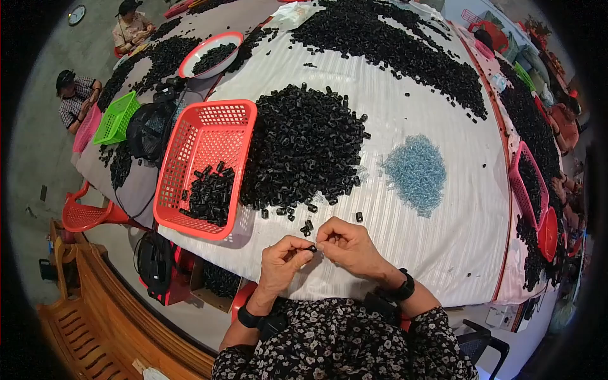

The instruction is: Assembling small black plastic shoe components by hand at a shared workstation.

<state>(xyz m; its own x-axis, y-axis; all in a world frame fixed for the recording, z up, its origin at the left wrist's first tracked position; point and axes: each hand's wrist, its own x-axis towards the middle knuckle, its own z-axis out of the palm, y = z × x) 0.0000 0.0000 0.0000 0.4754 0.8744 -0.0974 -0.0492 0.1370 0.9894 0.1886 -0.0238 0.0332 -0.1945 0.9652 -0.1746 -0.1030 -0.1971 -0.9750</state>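
Note:
Between the thumb and fingers of my left hand [282,259] is a small black cylindrical plastic part [311,249]. My right hand [348,247] is pinched right beside it, its fingertips close to the part; whatever they hold is too small to make out. Just beyond my hands a few loose black parts lie on the white cloth, in front of a large heap of black parts [304,142]. To the right sits a pile of small clear bluish pieces [416,173]. On the left a red plastic basket [166,190] holds more black parts [210,196].
A green basket [116,118] and a red-rimmed white basin [237,39] stand farther left. Black parts spread across the far table. A pink basket [518,180] and a red bowl [547,234] are at the right. Several people sit along both sides. A wooden bench [120,297] stands lower left.

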